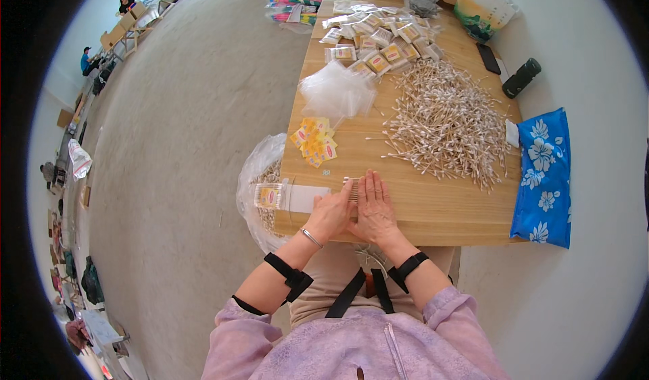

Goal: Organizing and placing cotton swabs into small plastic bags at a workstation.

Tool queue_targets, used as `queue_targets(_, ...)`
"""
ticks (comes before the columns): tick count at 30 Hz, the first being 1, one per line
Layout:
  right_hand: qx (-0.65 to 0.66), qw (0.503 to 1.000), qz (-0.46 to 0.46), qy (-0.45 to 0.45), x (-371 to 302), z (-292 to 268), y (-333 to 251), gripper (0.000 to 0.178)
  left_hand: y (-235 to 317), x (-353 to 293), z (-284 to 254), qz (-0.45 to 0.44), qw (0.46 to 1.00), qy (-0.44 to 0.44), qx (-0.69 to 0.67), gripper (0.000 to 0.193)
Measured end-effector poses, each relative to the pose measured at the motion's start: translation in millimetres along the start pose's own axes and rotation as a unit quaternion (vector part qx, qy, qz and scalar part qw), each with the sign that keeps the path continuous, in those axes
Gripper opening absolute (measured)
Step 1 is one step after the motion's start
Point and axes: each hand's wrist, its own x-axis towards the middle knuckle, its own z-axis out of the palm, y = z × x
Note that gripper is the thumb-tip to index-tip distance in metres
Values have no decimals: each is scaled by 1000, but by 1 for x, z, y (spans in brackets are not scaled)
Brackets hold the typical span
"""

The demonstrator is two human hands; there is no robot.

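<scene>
Near the table's front edge, a small row of cotton swabs [353,192] lies between my two hands. My left hand [329,213] is bent, its index finger and thumb against the row's left side. My right hand [374,212] lies flat along the right side, fingers stretched out and together, partly hiding the swabs. Just left of my left hand is a white block or card [307,199]. Beyond it, a clear packet of swabs with a yellow label [268,195] reaches past the table's left edge. A large heap of loose cotton swabs [449,123] spreads to the right.
Yellow label cards [315,142], clear plastic bags [338,91] and a pile of filled packets [382,42] line the table's left and far side. A blue flowered pouch [543,177], dark bottle [521,78] and phone [488,58] sit at right. A plastic sack [247,208] hangs below the left edge.
</scene>
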Motion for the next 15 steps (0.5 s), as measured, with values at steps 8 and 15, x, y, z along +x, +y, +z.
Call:
queue_targets(8,13,1000,8,-22,-2,-6,0,109,2,15,-14,-19,997,70,-32,32)
queue_targets(15,45,999,8,-28,-1,-3,-6,110,-27,54,2,44,980,148,-123,16)
